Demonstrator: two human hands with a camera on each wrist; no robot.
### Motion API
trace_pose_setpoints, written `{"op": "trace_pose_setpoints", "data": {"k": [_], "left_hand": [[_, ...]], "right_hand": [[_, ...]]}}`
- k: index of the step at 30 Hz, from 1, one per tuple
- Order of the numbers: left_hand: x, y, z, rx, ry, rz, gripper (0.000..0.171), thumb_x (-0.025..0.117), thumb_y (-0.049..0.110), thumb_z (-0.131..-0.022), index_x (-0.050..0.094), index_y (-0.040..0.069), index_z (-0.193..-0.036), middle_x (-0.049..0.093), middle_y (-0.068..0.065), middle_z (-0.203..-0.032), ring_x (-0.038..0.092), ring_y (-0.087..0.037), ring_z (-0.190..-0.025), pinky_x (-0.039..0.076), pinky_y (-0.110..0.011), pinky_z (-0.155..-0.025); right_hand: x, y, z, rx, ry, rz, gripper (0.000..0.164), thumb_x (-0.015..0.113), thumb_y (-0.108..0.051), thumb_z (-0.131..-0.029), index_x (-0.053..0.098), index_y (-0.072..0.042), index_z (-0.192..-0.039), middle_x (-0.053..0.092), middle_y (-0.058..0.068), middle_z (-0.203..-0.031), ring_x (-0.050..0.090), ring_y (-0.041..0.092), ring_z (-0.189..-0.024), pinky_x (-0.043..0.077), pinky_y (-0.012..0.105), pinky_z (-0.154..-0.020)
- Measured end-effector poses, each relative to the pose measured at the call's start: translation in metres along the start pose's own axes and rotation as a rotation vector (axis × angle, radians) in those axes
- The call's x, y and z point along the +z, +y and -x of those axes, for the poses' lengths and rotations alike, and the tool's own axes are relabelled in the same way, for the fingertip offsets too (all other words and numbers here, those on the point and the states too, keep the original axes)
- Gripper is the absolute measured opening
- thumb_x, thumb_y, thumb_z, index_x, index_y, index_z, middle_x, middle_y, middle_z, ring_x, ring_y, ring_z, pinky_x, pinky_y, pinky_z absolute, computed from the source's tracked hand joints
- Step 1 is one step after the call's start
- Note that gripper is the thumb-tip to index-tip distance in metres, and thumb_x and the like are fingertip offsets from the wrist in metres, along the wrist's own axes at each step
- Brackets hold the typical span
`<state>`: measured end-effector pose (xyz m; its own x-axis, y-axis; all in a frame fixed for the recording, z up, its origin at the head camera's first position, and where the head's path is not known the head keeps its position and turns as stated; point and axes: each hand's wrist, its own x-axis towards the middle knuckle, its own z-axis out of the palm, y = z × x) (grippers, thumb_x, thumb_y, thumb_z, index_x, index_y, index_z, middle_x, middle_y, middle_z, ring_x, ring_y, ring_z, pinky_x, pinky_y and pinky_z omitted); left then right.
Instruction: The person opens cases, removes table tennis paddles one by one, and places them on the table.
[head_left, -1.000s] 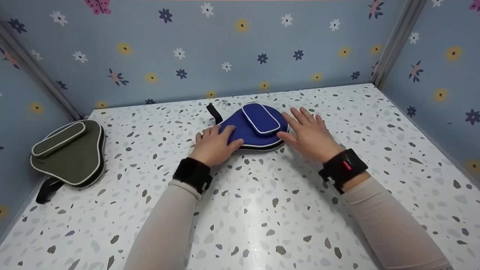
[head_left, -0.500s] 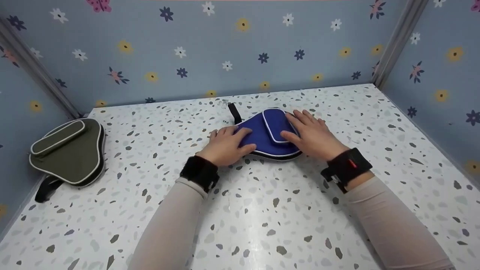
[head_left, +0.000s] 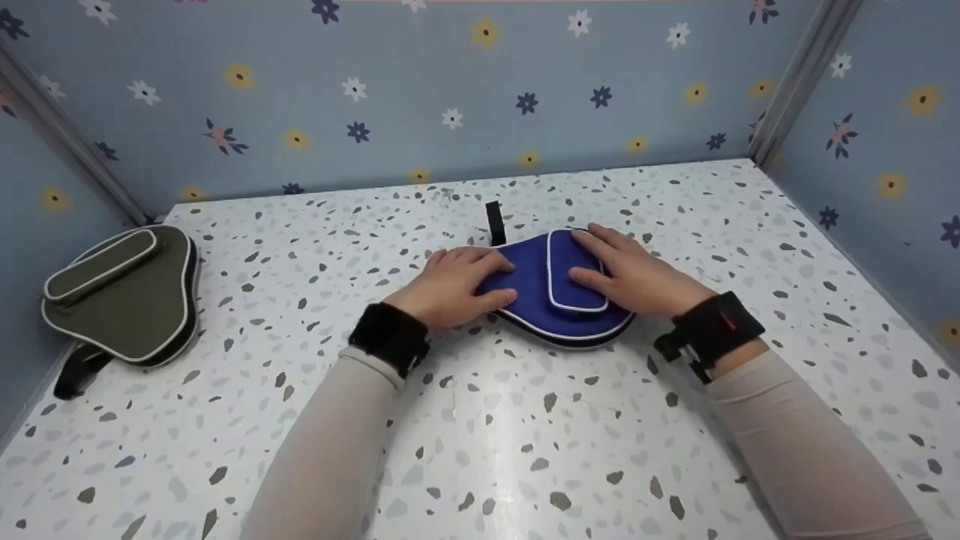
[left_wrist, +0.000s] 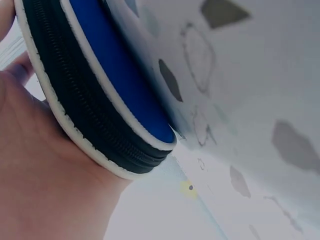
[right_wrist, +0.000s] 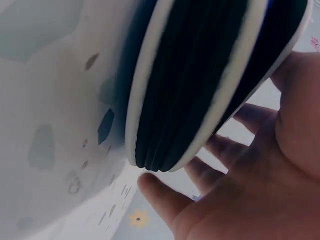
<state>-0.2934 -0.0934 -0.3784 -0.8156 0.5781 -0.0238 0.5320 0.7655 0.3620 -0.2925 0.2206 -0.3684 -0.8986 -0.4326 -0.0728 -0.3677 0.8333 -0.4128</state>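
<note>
Blue case (head_left: 529,285), under left hand (head_left: 456,287), right hand (head_left: 634,274)

Blue case (head_left: 529,262): left end's tucked under the left hand (head_left: 454,289), part of the right rim is behind the right hand (head_left: 637,274), can't see the underside
Pocket (head_left: 564,259): right side partly covered by the right hand
Black strap (head_left: 496,223): near end disappears behind the case
Right wristband (head_left: 718,326): got a red mark (head_left: 728,322), way too small to read
Sleeves (head_left: 322,457): chopped off by the head view's bottom edge
Table (head_left: 480,420): near edge out of frame, speckles (left_wrist: 170,80) kinda soft up close
Wrist views: both hands cropped, case runs off the top
</note>
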Motion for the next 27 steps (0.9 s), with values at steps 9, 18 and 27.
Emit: {"op": "trace_pose_setpoints", "data": {"k": [9,18,27], "left_hand": [[-0.004,0.019,-0.003,-0.048,0.057,-0.105,0.047,0.053,0.053,-0.115,0.062,0.023,-0.15,0.05,-0.009,-0.167,0.039,-0.035,-0.158,0.014,-0.069,-0.13],[0.008,0.049,-0.005,-0.118,0.01,-0.168,0.073,0.039,0.064,-0.115,0.034,0.024,-0.175,0.036,-0.015,-0.176,0.03,-0.04,-0.163,0.015,-0.071,-0.129],[0.004,0.035,-0.008,-0.032,-0.09,-0.181,0.072,0.036,0.067,-0.115,0.026,0.032,-0.177,0.022,-0.009,-0.183,0.018,-0.039,-0.167,0.006,-0.074,-0.129]], "right_hand": [[0.003,0.002,-0.003,-0.013,-0.016,-0.004,0.08,0.048,-0.061,-0.114,0.023,-0.02,-0.178,0.014,0.022,-0.182,0.017,0.048,-0.165,0.022,0.066,-0.13],[0.007,-0.001,-0.005,-0.003,-0.022,0.058,0.078,0.048,-0.059,-0.115,0.025,-0.018,-0.178,0.019,0.025,-0.18,0.026,0.051,-0.162,0.028,0.066,-0.128],[0.002,-0.013,0.007,0.017,-0.036,0.103,0.078,0.05,-0.058,-0.114,0.029,-0.015,-0.176,0.023,0.029,-0.177,0.035,0.054,-0.157,0.034,0.067,-0.124]]}}
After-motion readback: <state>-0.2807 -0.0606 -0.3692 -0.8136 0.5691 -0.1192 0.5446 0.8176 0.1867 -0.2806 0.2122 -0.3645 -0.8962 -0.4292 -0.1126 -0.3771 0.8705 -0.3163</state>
